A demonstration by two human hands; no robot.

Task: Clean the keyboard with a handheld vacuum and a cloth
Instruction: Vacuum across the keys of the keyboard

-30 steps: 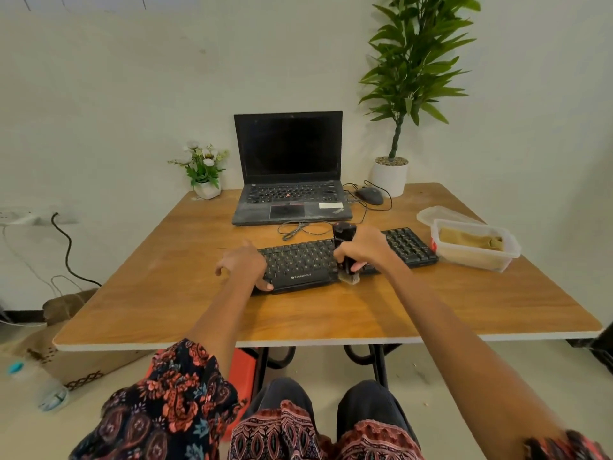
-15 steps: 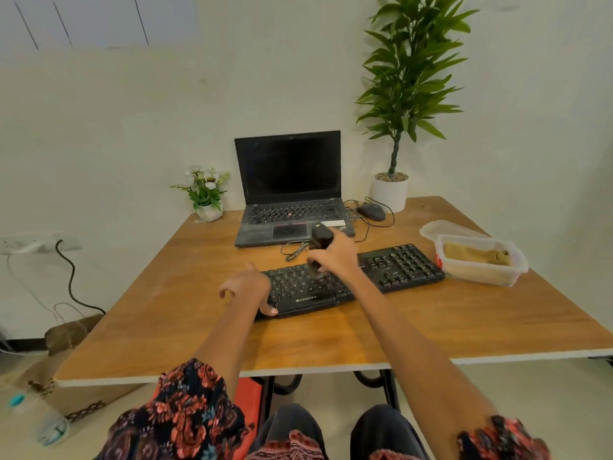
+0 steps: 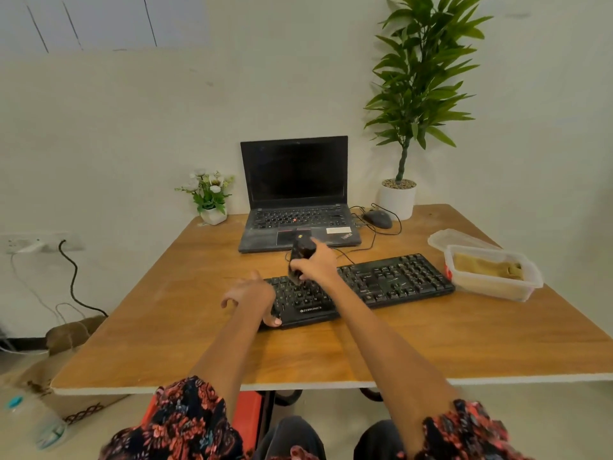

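Keyboard, black and lettered ZEBRONICS on its near edge, lies across the middle of the wooden table, in front of an open laptop with a dark screen. Right hand is wrapped around a small black vacuum, held upright with its lower end down on the keys of the left half. Left hand rests at the keyboard's left end, fingers loosely spread, thumb on the near corner, gripping nothing. Right of the keyboard, just beside it, stands a clear tub holding a folded tan cloth; its lid lies behind it. A mouse and two potted plants sit at the back. Laptop's white sticker is too small to read.
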